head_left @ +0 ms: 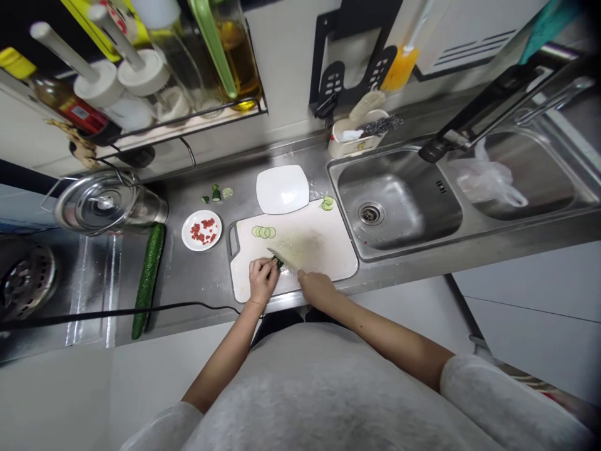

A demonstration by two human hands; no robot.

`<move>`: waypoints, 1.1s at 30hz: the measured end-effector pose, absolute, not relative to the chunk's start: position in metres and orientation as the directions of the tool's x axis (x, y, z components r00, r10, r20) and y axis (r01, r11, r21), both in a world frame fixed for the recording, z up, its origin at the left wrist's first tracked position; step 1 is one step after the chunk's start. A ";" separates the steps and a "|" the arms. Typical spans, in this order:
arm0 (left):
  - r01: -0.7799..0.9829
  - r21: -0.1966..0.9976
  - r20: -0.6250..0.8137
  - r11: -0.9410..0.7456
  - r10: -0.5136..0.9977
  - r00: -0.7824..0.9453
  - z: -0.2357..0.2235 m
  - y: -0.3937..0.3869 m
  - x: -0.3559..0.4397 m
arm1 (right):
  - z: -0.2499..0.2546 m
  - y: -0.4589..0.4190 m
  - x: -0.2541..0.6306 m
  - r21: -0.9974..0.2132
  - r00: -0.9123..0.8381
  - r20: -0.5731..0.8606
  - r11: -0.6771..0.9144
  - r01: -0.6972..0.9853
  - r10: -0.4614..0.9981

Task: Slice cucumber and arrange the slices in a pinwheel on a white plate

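cucumber piece (279,263) lies on the white board (247,250), pinned by the curled fingers of the left hand (261,280) while the right hand (313,288) clenches the knife (287,260), apparently mid-slicing, so the next cut calls for a steady hold and fingertips clear of the blade.

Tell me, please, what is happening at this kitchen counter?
A person is cutting cucumber on a board. The left hand steadies a dark green piece, and the right hand holds a knife at it. Thin slices lie on the board; a whole cucumber lies to its left, near a plate of red bits.
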State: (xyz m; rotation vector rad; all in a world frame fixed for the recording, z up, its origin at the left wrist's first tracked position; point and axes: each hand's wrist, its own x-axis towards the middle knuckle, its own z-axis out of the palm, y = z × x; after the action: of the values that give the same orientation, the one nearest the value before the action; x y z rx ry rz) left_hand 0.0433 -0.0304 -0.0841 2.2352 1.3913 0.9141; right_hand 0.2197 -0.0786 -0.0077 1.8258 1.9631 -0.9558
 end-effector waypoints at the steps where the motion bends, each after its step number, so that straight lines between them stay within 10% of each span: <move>1: 0.658 0.599 0.338 -0.457 0.889 0.309 -0.082 -0.031 0.044 | -0.006 -0.080 0.220 -0.262 -0.145 -0.617 -0.028 0.965 0.774; 13: 0.651 0.744 0.209 -0.149 0.978 -0.016 -0.050 -0.024 0.048 | 0.015 -0.096 0.259 -0.096 -0.069 -0.303 0.042 0.994 0.951; 22: 0.663 0.637 0.060 -0.393 0.883 0.466 -0.018 0.010 0.071 | 0.023 -0.107 0.275 -0.059 -0.133 -0.322 0.120 0.991 0.937; 33: 0.701 0.691 -0.036 -0.177 0.960 0.278 -0.025 0.011 0.102 | 0.019 -0.116 0.293 0.002 -0.032 -0.335 0.035 0.999 0.942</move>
State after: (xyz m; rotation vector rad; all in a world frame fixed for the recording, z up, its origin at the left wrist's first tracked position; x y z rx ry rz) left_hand 0.1024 0.0105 -0.0245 1.9500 1.4878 0.5562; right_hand 0.2930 -0.1159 0.0188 1.9973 2.0671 -0.3428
